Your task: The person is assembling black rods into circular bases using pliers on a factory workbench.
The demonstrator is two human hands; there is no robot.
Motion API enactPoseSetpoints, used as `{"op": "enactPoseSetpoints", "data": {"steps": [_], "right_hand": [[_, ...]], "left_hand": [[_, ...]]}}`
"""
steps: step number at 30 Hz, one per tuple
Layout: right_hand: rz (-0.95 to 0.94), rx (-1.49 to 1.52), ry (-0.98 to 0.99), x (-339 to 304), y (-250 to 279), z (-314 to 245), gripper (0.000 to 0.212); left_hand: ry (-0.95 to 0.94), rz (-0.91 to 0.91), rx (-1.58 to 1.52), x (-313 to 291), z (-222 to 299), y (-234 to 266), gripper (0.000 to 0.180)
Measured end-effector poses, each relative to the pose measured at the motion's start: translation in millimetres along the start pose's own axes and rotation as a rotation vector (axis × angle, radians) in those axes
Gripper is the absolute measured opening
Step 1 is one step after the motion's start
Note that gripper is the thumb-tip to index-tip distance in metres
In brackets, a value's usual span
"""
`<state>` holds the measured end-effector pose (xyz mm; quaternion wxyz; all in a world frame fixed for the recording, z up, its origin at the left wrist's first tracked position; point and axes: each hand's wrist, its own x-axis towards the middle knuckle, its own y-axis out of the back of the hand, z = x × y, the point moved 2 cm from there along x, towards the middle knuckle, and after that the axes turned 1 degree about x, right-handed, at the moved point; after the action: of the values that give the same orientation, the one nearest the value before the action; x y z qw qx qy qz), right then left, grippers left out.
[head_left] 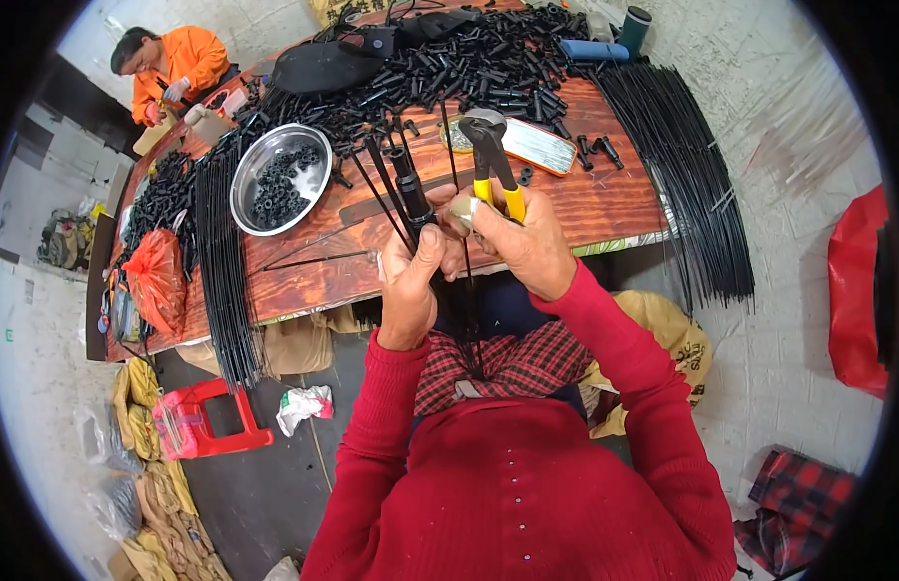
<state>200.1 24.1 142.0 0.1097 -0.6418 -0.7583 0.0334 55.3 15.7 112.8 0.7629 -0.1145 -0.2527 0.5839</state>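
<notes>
In front of my chest, my left hand (408,286) is closed around a black cylindrical fitting (411,197), with thin black rods (376,186) sticking up beside it. My right hand (529,240) grips yellow-handled end-cutting nippers (489,145), their dark jaws pointing away from me. The fingers of both hands meet near a thin upright black rod (447,131); a pale wrap covers part of a right finger. Where the rods run down toward my lap, my hands partly hide them. Just beyond the hands lies an orange-edged tray (539,145) with a silvery inside.
A steel bowl (238,194) of small black rings stands left on the wooden table (304,276). Black rod bundles (220,261) (677,155) hang over both ends. Black fittings (469,63) heap at the back. A person in orange (183,63) works far left. A red stool (246,416) stands below.
</notes>
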Motion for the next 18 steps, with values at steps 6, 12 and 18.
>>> {"op": "enactPoseSetpoints", "data": {"steps": [6,12,18], "right_hand": [[-0.023,-0.031,-0.004,1.5,-1.2,3.7,0.024],[-0.018,0.018,0.002,1.5,-3.2,-0.2,0.021],[-0.017,-0.028,-0.026,0.0,-3.6,0.1,0.023]], "left_hand": [[0.018,0.056,0.028,-0.5,-4.5,2.7,0.043],[0.014,0.055,0.025,0.6,-5.3,0.6,0.045],[0.008,0.052,0.027,0.5,-5.4,-0.7,0.045]]}}
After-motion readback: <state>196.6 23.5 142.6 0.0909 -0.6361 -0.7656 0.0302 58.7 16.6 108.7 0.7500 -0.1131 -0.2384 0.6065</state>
